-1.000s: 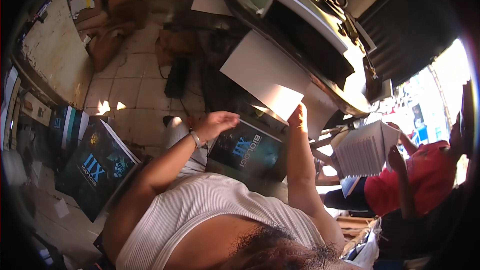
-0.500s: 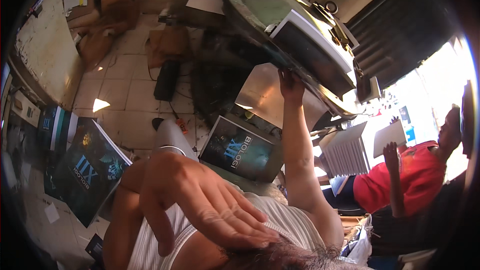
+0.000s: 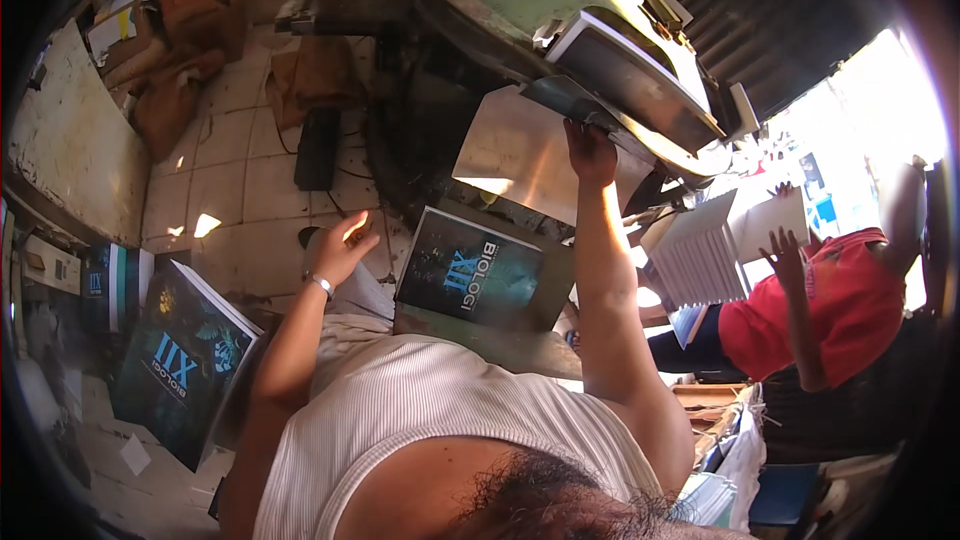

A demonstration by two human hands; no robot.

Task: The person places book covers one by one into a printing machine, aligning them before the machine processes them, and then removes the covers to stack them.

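Observation:
My left hand point(image 3: 345, 248) is raised beside my left thigh, its fingers apart and nothing in them. A bracelet is on that wrist. My arm reaches forward to my right hand point(image 3: 592, 152), whose fingers are at the edge of a dark-covered book point(image 3: 565, 100) by the green machine table. Its grip is partly hidden. Below that hand slopes a shiny metal sheet point(image 3: 515, 145). In front of my lap lies a dark blue book point(image 3: 470, 275) with pale blue lettering. A thick stack with a pale edge point(image 3: 640, 65) rests on the green machine table point(image 3: 480, 5).
More dark blue books point(image 3: 180, 360) stand at the left. A person in a red shirt point(image 3: 815, 305) at the right handles a fan of pale sheets point(image 3: 700, 250). A black pedal-like box point(image 3: 318, 150) and brown cardboard point(image 3: 310, 80) are on the tiled floor.
My left hand has moved from close before my chest to out over my left thigh. At my right hand, a dark cover now sticks out from the table. My view has shifted slightly.

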